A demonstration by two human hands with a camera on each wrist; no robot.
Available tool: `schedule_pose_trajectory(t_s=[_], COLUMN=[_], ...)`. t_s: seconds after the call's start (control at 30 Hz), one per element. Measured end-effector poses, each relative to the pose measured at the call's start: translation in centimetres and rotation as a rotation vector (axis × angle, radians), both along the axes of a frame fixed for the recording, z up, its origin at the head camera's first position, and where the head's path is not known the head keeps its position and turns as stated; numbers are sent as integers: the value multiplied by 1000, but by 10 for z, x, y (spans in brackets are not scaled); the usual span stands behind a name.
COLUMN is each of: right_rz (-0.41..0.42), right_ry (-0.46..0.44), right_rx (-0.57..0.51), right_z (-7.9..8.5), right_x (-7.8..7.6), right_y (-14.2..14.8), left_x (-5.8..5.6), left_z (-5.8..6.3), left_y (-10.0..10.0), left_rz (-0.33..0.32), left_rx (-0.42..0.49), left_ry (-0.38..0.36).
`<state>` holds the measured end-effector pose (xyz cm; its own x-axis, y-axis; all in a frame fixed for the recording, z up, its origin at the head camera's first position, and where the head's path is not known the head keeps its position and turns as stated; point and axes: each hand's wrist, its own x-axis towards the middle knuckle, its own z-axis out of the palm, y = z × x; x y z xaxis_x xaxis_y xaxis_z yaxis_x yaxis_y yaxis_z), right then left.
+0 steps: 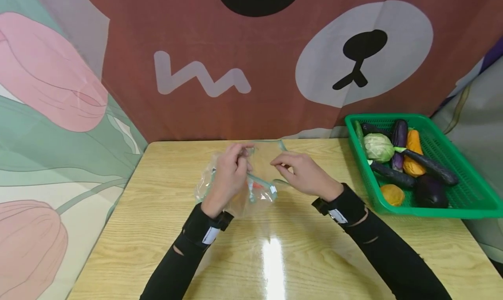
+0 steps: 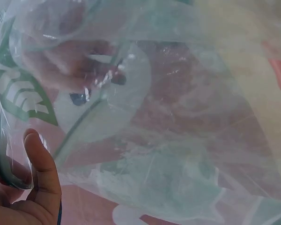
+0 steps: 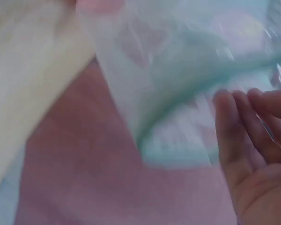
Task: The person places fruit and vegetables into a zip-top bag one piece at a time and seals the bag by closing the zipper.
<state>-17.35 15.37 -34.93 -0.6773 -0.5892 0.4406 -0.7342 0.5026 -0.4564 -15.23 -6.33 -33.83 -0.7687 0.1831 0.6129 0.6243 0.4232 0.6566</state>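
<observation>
A clear zip-lock bag (image 1: 264, 160) with green zip strips is held up over the wooden table, its mouth toward the back. My left hand (image 1: 232, 173) grips its left side; in the left wrist view the thumb and fingers of that left hand (image 2: 30, 183) close round the green-edged rim. On the other side, my right hand (image 1: 302, 173) pinches the rim between thumb and fingertips. The bag's green strip (image 3: 182, 96) curves beside the right hand (image 3: 260, 159) in the right wrist view. More crumpled clear plastic (image 1: 204, 182) lies under and beside my left hand.
At the right of the table (image 1: 129, 230) stands a green basket (image 1: 467, 204) with a cabbage (image 1: 378, 147), several eggplants (image 1: 431, 191) and an orange-yellow vegetable (image 1: 414, 153). A printed cloth (image 1: 271, 99) hangs behind the table's back edge.
</observation>
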Motion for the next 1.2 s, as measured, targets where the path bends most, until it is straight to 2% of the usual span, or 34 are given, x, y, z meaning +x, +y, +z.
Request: schedule_pose_trajectory(t_s=[0.03, 0.13, 0.23, 0.27, 0.3, 0.4, 0.5, 0.6, 0.73, 0.87, 1.0, 1.2], right_rz=[-32, -165, -337, -388, -434, -513, -499, -454, -432, -394, -355, -381], right_ry=[31, 149, 166, 154, 113, -88, -291, -427, -544, -654, -698, -712], right_rx=[-21, -96, -100, -89, -56, 153, 397, 541, 584, 621, 652, 663], right_z=[4, 15, 25, 27, 29, 28, 18, 4, -14, -23, -25, -31], right_x=[1, 0, -3, -5, -7, -16, -27, -36, -40, -39, -40, -47], right_y=[6, 29, 62, 74, 87, 125, 157, 180, 201, 217, 228, 237], left_x=[0, 10, 19, 20, 17, 9, 5, 5, 4, 3, 2, 2], left_z=[0, 12, 24, 25, 21, 7, -4, -5, -5, -5, -5, -5], left_y=[-2, -2, -2, -3, -4, -11, -18, -21, -22, -20, -18, -17], left_rz=[-2, 2, 12, 17, 22, 44, 58, 63, 47, 40, 55, 42], left_rx=[23, 84, 110, 114, 113, 118, 126, 128, 127, 115, 113, 101], left_ry=[-22, -105, -160, -170, -169, -173, -168, -153, -131, -99, -71, -74])
